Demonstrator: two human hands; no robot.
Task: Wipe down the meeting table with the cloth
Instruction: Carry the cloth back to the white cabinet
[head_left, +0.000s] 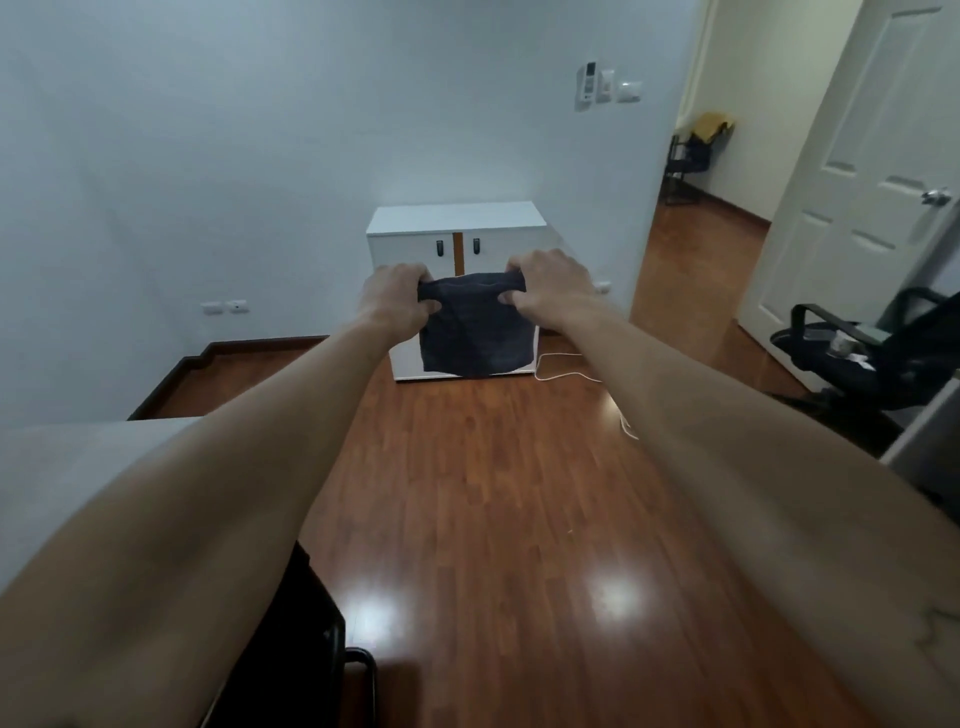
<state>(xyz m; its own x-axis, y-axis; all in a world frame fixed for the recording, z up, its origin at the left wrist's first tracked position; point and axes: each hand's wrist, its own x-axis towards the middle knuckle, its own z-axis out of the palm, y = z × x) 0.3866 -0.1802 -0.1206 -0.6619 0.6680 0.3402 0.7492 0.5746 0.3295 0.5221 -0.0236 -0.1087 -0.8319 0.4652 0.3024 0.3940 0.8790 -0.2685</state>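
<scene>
Both hands (397, 301) (553, 288) pinch cloth (475, 332) top corners; it hangs below.

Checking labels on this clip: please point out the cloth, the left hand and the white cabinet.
cloth (475, 332): head view, middle of the hanging dark fabric.
left hand (395, 299): head view, back of the hand.
white cabinet (457, 214): head view, its top surface.

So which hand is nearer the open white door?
Right. The right hand grips the cloth on the door's side; the left hand grips its far corner.
</scene>
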